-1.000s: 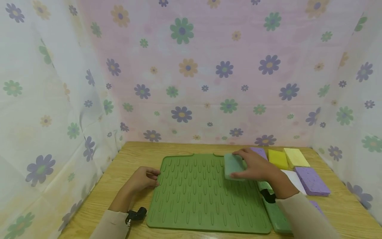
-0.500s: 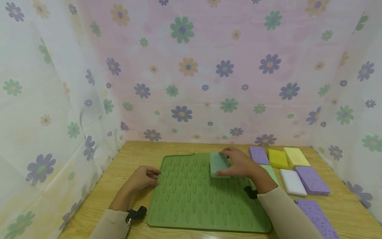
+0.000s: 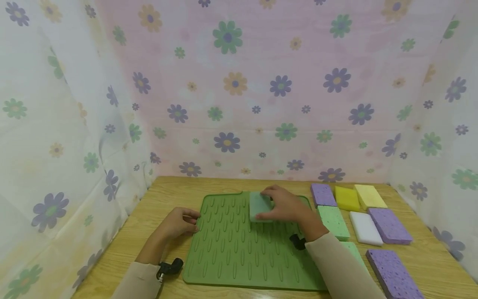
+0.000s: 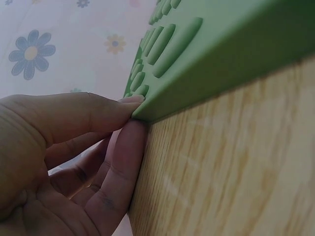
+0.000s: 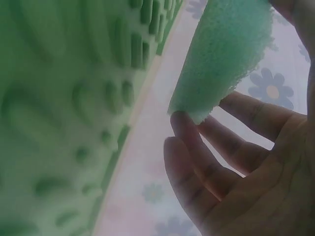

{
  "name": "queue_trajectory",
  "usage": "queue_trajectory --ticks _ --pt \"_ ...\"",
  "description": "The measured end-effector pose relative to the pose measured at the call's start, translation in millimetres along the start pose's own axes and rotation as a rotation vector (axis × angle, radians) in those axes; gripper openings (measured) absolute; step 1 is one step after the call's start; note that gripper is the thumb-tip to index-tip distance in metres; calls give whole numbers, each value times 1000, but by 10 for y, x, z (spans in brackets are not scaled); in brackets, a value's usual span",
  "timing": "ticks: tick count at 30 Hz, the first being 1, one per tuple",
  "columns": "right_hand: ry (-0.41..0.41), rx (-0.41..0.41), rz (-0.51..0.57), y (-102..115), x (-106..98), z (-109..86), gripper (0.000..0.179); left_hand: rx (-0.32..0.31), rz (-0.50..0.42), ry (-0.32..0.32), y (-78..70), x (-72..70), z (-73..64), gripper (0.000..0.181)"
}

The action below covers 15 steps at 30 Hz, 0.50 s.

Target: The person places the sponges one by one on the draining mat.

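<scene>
A blue-green sponge [image 3: 258, 207] is held by my right hand [image 3: 286, 207], above the far middle part of a green ridged mat [image 3: 231, 249]. The right wrist view shows the sponge [image 5: 224, 54] between the thumb, partly out of frame, and the fingertips, with a gap to the mat [image 5: 54, 98]. My left hand [image 3: 181, 222] is at the mat's left edge. Up close in the left wrist view, its thumb and a finger pinch the rim of the mat [image 4: 216, 69], which lies flat on the wooden table.
Right of the mat lie several sponges: purple [image 3: 323, 195], yellow [image 3: 347, 198], pale yellow [image 3: 370, 197], light green [image 3: 333, 223], white [image 3: 366, 228] and more purple [image 3: 393, 274]. My right sleeve [image 3: 341, 265] partly covers another light green one. A flowered curtain [image 3: 239, 104] encloses the table's back and sides.
My right hand has carried the blue-green sponge leftward over the mat, from its right part to the middle. Sponges it covered earlier now show. The left hand stays at the mat's edge.
</scene>
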State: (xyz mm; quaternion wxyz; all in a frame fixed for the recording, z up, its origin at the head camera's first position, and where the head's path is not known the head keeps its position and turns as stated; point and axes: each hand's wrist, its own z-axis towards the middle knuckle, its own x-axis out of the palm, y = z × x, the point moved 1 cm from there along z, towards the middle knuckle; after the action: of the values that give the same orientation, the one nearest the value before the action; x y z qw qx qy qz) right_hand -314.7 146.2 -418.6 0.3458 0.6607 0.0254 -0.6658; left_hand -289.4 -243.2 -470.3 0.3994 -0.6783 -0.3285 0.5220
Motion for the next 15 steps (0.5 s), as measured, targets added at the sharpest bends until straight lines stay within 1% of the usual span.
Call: queue_trajectory --ticks 6,10,15 --pt "1 19 56 103 120 103 94 1 0 4 2 0 -6 47" --pt "-8 27 103 160 190 163 89 -3 7 5 -8 6 -8 47" --pt "-22 38 111 243 287 278 86 -11 7 -3 -8 7 -14 47"
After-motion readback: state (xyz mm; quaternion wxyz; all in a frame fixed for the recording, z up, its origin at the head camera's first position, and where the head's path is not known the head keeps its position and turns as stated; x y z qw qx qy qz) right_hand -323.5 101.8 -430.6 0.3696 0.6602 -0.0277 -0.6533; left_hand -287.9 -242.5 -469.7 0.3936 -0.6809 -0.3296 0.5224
